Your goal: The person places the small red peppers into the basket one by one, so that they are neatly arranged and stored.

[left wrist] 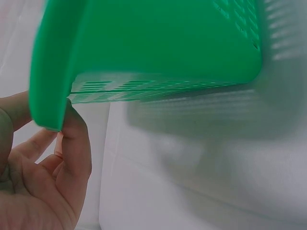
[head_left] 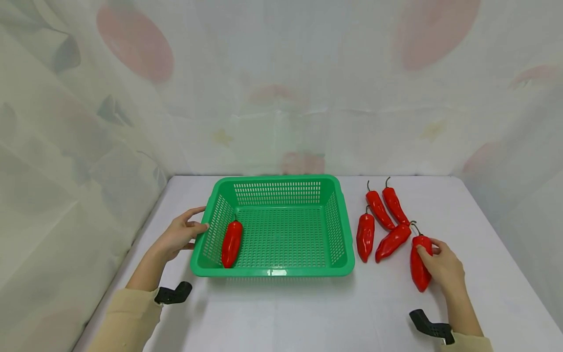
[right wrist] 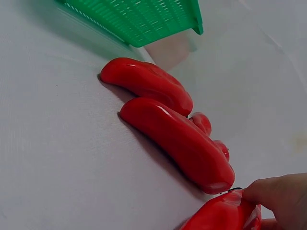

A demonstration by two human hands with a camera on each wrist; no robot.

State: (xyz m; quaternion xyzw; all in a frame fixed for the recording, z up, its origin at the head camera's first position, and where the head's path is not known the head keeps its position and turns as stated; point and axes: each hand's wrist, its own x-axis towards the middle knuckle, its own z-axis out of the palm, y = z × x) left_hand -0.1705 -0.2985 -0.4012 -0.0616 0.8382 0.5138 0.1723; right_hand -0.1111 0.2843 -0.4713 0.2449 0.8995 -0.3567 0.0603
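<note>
The left hand [head_left: 178, 237] grasps the left rim of a green perforated plastic basket [head_left: 228, 272], its thumb on the rim. The basket stands left of centre on the white worktop [head_left: 308, 318], and one long red pepper [head_left: 231, 245] lies inside it along the left wall, stem toward the far side.

Well to the right of the basket, the right hand [head_left: 446, 266] has its grip closed on another red pepper [head_left: 419, 271], thumb across the upper part, with the stem pointing far and the tip near. Whether this pepper is raised cannot be told.

Just left of it, four loose red peppers [head_left: 393, 243] lie close together, two farther and two nearer. Black wrist mounts [head_left: 431, 328] sit at both beige sleeves [head_left: 127, 318], and pale patterned cloth [head_left: 281, 132] hangs behind the worktop.
</note>
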